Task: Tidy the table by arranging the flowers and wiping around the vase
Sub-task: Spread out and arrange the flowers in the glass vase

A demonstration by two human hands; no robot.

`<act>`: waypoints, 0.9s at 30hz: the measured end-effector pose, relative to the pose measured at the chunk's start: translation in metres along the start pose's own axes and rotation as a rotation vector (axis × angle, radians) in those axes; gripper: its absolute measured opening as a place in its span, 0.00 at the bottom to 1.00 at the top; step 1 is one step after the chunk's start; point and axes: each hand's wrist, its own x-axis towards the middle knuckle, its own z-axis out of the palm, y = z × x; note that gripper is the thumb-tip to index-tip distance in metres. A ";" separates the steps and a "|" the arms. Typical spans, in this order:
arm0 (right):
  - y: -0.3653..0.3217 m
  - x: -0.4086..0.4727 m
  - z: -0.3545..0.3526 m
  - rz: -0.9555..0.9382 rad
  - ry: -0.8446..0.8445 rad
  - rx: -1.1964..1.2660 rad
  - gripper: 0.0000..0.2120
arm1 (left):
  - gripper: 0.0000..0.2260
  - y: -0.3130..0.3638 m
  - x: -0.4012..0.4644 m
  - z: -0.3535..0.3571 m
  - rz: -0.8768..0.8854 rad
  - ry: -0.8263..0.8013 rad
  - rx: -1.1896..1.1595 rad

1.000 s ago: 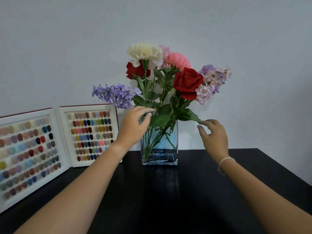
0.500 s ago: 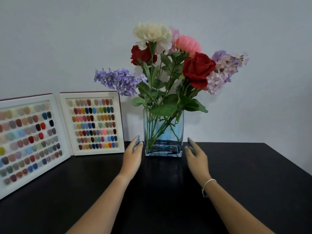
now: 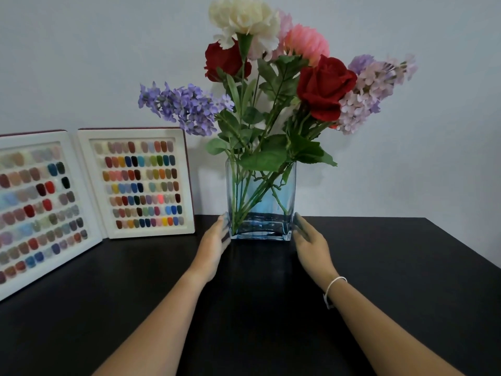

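**Two open hands flank the glass vase**

Two hands sit at the foot of a rectangular glass vase (image 3: pixel 260 202), which stands on the black table (image 3: pixel 406 267) against the pale wall, at 12 o'clock from the person. The left hand (image 3: pixel 214 245) lies at the vase's 9 o'clock, the right hand (image 3: pixel 311 244) at its 3 o'clock, palms facing inward, fingers straight and held together, gripping nothing. Fingertips on both sides are blurred against the glass, so whether they touch it is unclear. A white bracelet (image 3: pixel 334 284) circles the right wrist.

Green stems cross inside the vase; the bluish base makes any water level hard to read. Above, the flowers (image 3: pixel 271 77) fan out: a cream carnation (image 3: pixel 244 17) cut off by the top edge, a red rose (image 3: pixel 325 88) in front, a second red rose half hidden behind it, a pink bloom, and lilac sprays to 9 and 3 o'clock.

At 9 o'clock from the vase, a nail-colour sample book (image 3: pixel 141 183) stands open; its left page runs out of view.
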 end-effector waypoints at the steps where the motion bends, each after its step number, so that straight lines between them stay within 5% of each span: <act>1: 0.000 0.001 -0.001 0.012 -0.003 0.009 0.21 | 0.21 0.000 -0.001 0.000 -0.006 -0.001 -0.015; 18: 0.007 0.013 -0.013 0.070 -0.028 0.123 0.20 | 0.18 0.000 -0.039 0.009 0.021 -0.007 -0.056; 27: 0.004 -0.012 -0.018 -0.001 0.053 -0.034 0.20 | 0.18 0.006 -0.061 0.012 0.025 -0.022 0.036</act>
